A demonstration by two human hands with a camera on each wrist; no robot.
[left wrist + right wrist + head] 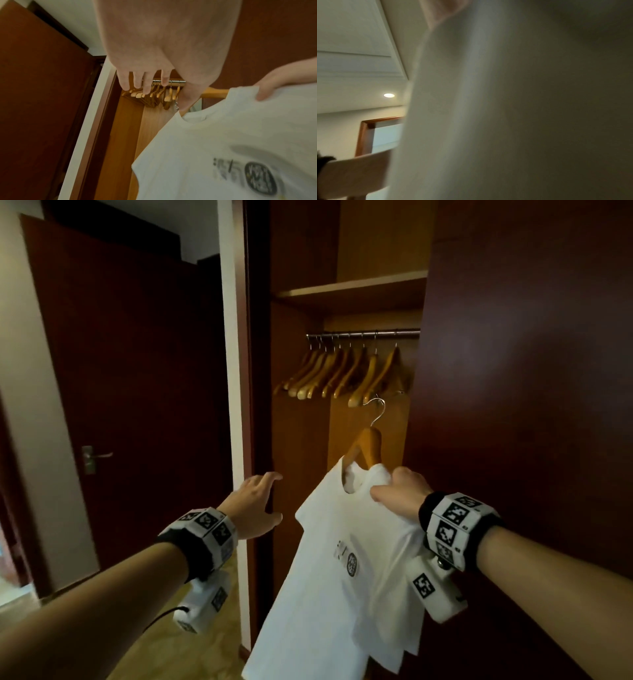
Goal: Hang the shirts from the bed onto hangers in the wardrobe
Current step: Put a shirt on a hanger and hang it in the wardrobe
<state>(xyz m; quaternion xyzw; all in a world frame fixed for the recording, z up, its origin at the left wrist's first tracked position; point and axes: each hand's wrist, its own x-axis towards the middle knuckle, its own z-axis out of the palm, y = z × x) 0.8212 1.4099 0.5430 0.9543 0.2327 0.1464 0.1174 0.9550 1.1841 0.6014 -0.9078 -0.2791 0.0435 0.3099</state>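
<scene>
A white T-shirt (346, 570) with a dark round print hangs on a wooden hanger (368, 445) whose metal hook points up, below the wardrobe rail (363, 333). My right hand (399, 491) grips the shirt's shoulder and the hanger under it, just right of the collar. Left of the shirt my left hand (260, 505) is in the air with fingers spread, holding nothing. The left wrist view shows the left hand's fingers (145, 82) straight, the shirt (223, 142) and the right hand (274, 88) on it. White cloth (505, 108) fills the right wrist view.
Several empty wooden hangers (342, 373) hang bunched on the rail. A shelf (352, 289) sits above it. The dark wardrobe door (524, 371) stands on the right, and a white frame post (236, 371) and a room door with a handle (97, 455) on the left.
</scene>
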